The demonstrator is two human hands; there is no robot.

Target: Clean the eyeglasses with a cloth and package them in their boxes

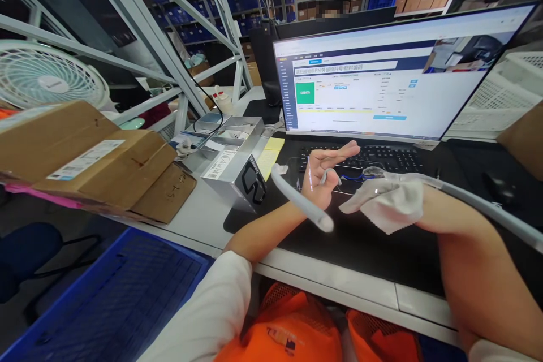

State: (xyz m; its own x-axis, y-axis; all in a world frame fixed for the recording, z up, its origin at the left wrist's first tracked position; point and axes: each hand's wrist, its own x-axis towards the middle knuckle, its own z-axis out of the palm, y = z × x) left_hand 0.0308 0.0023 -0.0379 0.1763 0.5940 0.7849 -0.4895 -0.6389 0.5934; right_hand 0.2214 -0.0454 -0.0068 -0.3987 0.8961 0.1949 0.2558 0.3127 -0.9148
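Note:
Clear-lensed glasses with grey arms are held up over the black desk mat. One grey arm [302, 199] curves towards me, and the other runs off to the right. My left hand [324, 178] grips the glasses near the lens between thumb and bent finger, its other fingers stretched out. My right hand [360, 195] is closed around a pale grey cleaning cloth [396, 206] at the other lens; the cloth hides part of its fingers. A silver box [233, 172] with a black glasses-like picture stands left of my left hand.
Behind my hands are a keyboard [394, 159] and a large monitor [360, 79]. A mouse [500, 186] lies at the right. Cardboard boxes [106, 164] and a fan [51, 76] are at the left, above a blue crate [114, 300]. Yellow paper [271, 155] lies beside the silver box.

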